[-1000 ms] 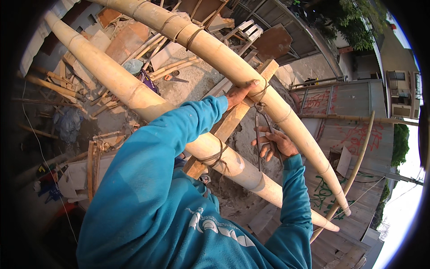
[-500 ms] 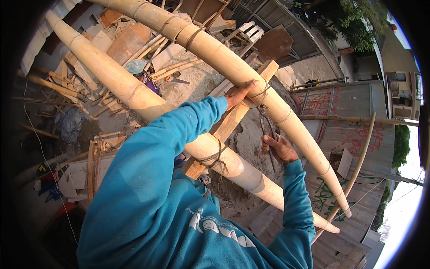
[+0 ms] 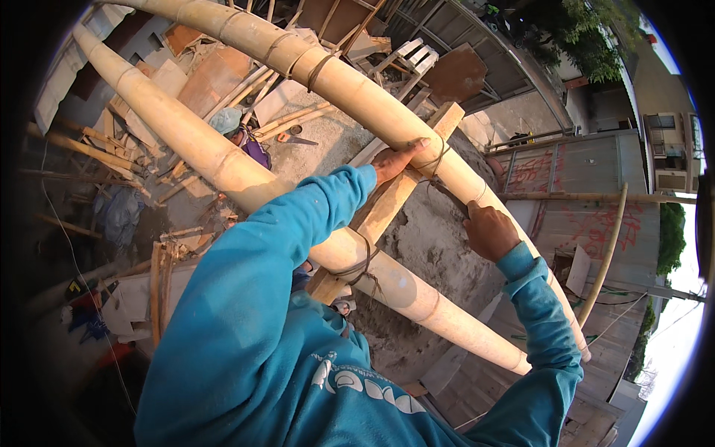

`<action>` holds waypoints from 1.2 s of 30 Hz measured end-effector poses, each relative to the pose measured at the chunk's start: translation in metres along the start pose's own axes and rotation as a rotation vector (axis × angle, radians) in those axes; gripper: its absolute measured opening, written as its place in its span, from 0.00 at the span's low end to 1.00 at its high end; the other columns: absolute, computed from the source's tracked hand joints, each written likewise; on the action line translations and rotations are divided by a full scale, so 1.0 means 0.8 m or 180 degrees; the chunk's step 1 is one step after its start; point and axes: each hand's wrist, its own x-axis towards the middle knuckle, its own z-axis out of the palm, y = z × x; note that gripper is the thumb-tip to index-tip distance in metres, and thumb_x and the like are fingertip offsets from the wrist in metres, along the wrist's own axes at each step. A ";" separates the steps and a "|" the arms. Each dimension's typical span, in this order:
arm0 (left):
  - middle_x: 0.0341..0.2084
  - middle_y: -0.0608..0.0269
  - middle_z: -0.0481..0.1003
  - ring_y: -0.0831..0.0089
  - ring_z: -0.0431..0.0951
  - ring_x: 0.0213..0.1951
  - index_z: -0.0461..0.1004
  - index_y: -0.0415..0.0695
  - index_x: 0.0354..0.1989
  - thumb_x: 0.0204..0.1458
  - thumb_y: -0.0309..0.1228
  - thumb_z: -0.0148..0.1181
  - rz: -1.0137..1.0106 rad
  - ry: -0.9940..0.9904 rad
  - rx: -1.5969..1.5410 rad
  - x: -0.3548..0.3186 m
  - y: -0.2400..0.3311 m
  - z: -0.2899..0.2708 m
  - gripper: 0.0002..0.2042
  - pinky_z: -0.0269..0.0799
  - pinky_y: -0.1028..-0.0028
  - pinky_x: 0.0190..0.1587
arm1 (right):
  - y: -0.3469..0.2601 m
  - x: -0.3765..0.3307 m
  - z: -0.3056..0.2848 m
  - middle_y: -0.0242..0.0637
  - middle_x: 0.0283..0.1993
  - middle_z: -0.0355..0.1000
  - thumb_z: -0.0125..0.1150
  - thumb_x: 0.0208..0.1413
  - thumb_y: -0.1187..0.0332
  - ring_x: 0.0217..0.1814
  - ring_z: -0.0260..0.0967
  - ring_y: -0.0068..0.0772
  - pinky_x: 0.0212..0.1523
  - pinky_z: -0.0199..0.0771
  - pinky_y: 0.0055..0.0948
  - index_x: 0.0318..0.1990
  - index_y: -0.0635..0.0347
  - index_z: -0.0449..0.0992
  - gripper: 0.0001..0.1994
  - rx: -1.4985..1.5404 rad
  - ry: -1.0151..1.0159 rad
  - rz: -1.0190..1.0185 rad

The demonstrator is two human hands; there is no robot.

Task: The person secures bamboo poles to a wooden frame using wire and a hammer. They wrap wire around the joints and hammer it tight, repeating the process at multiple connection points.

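Note:
A thick bamboo pole [image 3: 372,97] slants from upper left to lower right, crossing a squared timber [image 3: 395,195]. Tie wire [image 3: 436,158] wraps their crossing. Beside that wire my left hand [image 3: 398,160] grips the pole, one finger or thumb lying along its top. My right hand [image 3: 490,231] is closed round the handles of dark metal pincers [image 3: 450,197]; their jaws are at the wire under the pole, and the exact bite is hidden. Nearer me, a second bamboo pole [image 3: 406,283] crosses the same timber, bound with wire [image 3: 361,262].
Far below, a person in a pale cap [image 3: 226,121] is near scattered boards [image 3: 216,71] and a handsaw [image 3: 298,138]. A thinner bamboo pole [image 3: 607,261] stands by a metal sheet wall [image 3: 588,167] at right. Sandy ground [image 3: 432,246] shows between the poles.
My right hand has swung up and right, turning the pincers from upright to slanting along the pole's underside. My right elbow has moved outward. The left hand has stayed on the pole.

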 end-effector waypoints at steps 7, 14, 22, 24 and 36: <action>0.66 0.47 0.63 0.59 0.62 0.67 0.60 0.37 0.68 0.51 0.70 0.52 -0.0165 -0.0287 0.0106 -0.014 0.015 -0.005 0.49 0.54 0.65 0.69 | 0.023 -0.003 -0.011 0.51 0.29 0.76 0.53 0.51 0.78 0.32 0.78 0.53 0.34 0.78 0.46 0.45 0.63 0.69 0.13 -0.0440 0.0001 -0.0255; 0.67 0.46 0.61 0.58 0.60 0.68 0.58 0.37 0.70 0.51 0.72 0.48 -0.0080 -0.0159 0.0330 -0.012 0.018 -0.001 0.51 0.52 0.64 0.70 | 0.058 0.004 0.152 0.46 0.39 0.73 0.52 0.56 0.74 0.44 0.74 0.53 0.43 0.74 0.49 0.51 0.60 0.68 0.15 -0.0183 0.1480 -0.0065; 0.49 0.38 0.77 0.46 0.70 0.60 0.73 0.36 0.58 0.56 0.65 0.50 -0.0731 0.0126 0.2786 -0.022 0.052 -0.008 0.39 0.65 0.58 0.60 | 0.044 -0.002 0.122 0.48 0.41 0.75 0.53 0.56 0.73 0.44 0.74 0.54 0.45 0.74 0.48 0.54 0.62 0.70 0.17 0.0119 0.1316 0.0176; 0.48 0.42 0.77 0.49 0.70 0.61 0.76 0.39 0.55 0.53 0.55 0.61 -0.0417 -0.0331 0.3326 -0.059 0.125 0.003 0.31 0.63 0.61 0.63 | 0.042 -0.006 0.112 0.49 0.40 0.75 0.53 0.56 0.73 0.40 0.75 0.54 0.41 0.75 0.49 0.55 0.64 0.69 0.18 0.0018 0.1184 0.0264; 0.71 0.67 0.58 0.63 0.63 0.66 0.51 0.59 0.73 0.34 0.36 0.79 0.2972 -0.1486 0.4896 0.032 0.085 -0.020 0.54 0.60 0.55 0.61 | 0.016 -0.026 0.060 0.47 0.34 0.76 0.52 0.54 0.74 0.37 0.77 0.51 0.40 0.75 0.48 0.50 0.66 0.71 0.15 -0.0030 0.0792 0.0361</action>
